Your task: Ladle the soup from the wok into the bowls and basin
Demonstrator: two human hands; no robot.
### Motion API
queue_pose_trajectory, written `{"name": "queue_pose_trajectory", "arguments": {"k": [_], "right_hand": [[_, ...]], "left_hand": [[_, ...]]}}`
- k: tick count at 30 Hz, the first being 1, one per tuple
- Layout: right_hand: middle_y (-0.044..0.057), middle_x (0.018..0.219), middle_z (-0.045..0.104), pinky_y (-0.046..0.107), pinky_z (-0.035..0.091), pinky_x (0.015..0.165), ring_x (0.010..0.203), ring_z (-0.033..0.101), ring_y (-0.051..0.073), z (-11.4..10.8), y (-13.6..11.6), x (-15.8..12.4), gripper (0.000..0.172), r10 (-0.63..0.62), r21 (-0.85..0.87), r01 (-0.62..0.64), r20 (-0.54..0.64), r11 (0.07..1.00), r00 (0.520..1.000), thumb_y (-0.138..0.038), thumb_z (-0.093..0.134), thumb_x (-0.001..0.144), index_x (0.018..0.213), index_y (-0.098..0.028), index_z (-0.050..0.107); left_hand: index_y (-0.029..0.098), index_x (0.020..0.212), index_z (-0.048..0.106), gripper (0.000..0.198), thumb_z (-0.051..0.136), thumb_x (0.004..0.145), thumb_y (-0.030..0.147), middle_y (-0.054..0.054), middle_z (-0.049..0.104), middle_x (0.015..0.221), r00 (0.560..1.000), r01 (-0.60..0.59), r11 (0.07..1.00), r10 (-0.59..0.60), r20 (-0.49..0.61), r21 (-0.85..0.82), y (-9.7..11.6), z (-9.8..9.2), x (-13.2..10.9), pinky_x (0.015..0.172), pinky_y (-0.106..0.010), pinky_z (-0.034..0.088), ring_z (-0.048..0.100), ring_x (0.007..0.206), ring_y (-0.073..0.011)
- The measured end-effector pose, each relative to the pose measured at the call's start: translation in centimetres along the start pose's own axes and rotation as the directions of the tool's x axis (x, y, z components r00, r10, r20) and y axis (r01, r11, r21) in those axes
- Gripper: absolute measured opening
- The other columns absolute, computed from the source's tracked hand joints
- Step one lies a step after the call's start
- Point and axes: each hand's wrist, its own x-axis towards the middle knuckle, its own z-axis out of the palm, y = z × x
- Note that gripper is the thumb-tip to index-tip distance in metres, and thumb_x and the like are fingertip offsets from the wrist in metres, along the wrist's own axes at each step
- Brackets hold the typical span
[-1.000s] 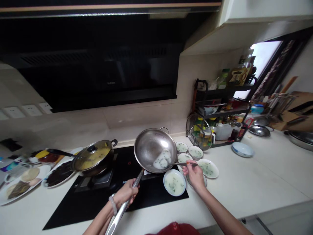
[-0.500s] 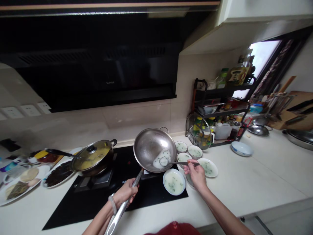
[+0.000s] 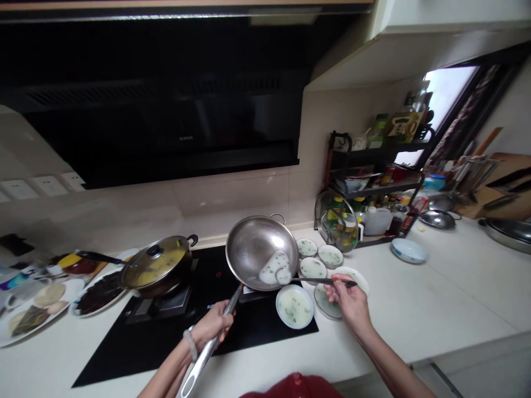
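My left hand (image 3: 212,325) grips the long metal handle of a steel wok (image 3: 259,251), which is tilted up over the black cooktop (image 3: 174,326) with a little white soup pooled at its lower right. My right hand (image 3: 350,301) pinches the handle of a ladle (image 3: 285,275) whose cup sits at the wok's rim with white soup in it. Right below the ladle stands a white bowl of soup (image 3: 294,306). Several more small bowls of soup (image 3: 313,267) cluster to the right of the wok.
A lidded pan (image 3: 155,267) sits on the left burner. Plates of food (image 3: 37,307) crowd the counter's left end. A black spice rack (image 3: 373,188) and glass lid (image 3: 337,221) stand behind the bowls. A blue-rimmed dish (image 3: 409,250) lies further right.
My right hand has drawn back to the right, pulling the ladle from inside the wok to its lower rim with soup in it. The wok stays tilted in my left hand.
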Motion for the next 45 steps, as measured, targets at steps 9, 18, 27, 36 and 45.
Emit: {"name": "queue_pose_trajectory", "arguments": {"k": [9, 18, 27, 36, 45], "right_hand": [[-0.001, 0.048, 0.059, 0.027, 0.047, 0.045, 0.051, 0.061, 0.02, -0.5, 0.0, -0.2, 0.043, 0.001, 0.004, -0.001, -0.005, 1.0, 1.0, -0.052, 0.07, 0.063, 0.086, -0.019, 0.055], [-0.002, 0.048, 0.058, 0.028, 0.046, 0.045, 0.046, 0.057, 0.018, 0.4, -0.5, -0.4, 0.04, 0.003, -0.01, -0.003, 0.0, 1.0, 1.0, -0.051, 0.069, 0.064, 0.084, -0.02, 0.055], [-0.001, 0.048, 0.058, 0.028, 0.047, 0.046, 0.049, 0.059, 0.019, -0.1, -0.1, -0.3, 0.04, 0.012, 0.022, -0.012, 0.017, 1.0, 1.0, -0.05, 0.07, 0.065, 0.086, -0.019, 0.056], [0.001, 0.052, 0.06, 0.027, 0.044, 0.041, 0.049, 0.057, 0.019, -1.9, 0.0, -0.6, 0.037, 0.045, 0.063, -0.045, -0.006, 0.997, 0.999, -0.044, 0.072, 0.063, 0.085, -0.019, 0.058], [0.0, 0.048, 0.059, 0.034, 0.05, 0.051, 0.045, 0.056, 0.02, -4.4, -0.6, -2.2, 0.038, 0.04, -0.055, -0.038, 0.021, 0.998, 0.999, -0.05, 0.071, 0.062, 0.082, -0.02, 0.061]], "left_hand": [[0.019, 0.075, 0.043, 0.02, 0.048, 0.057, 0.013, 0.008, 0.045, 0.042, 1.0, -0.011, 1.0, 0.011, -0.005, 0.007, -0.2, 0.1, 0.2, 0.028, -0.015, 0.025, 0.037, 0.028, -0.0064], [0.019, 0.075, 0.043, 0.02, 0.05, 0.058, 0.012, 0.009, 0.045, 0.041, 1.0, 0.004, 1.0, -0.004, -0.019, -0.006, 0.1, 0.2, 0.0, 0.027, -0.014, 0.024, 0.037, 0.027, -0.0061], [0.019, 0.076, 0.043, 0.021, 0.049, 0.057, 0.012, 0.009, 0.045, 0.041, 1.0, 0.007, 1.0, -0.006, -0.021, 0.012, 0.4, 0.3, -0.2, 0.026, -0.014, 0.025, 0.037, 0.028, -0.0061], [0.019, 0.075, 0.043, 0.02, 0.051, 0.058, 0.012, 0.009, 0.044, 0.041, 1.0, -0.001, 1.0, 0.001, -0.023, 0.003, -0.1, 0.1, 0.1, 0.026, -0.014, 0.025, 0.038, 0.027, -0.0065], [0.019, 0.075, 0.044, 0.018, 0.052, 0.059, 0.012, 0.008, 0.045, 0.042, 1.0, -0.025, 1.0, 0.025, -0.011, -0.008, -0.7, 0.0, 0.4, 0.029, -0.014, 0.027, 0.039, 0.028, -0.0058]]}}
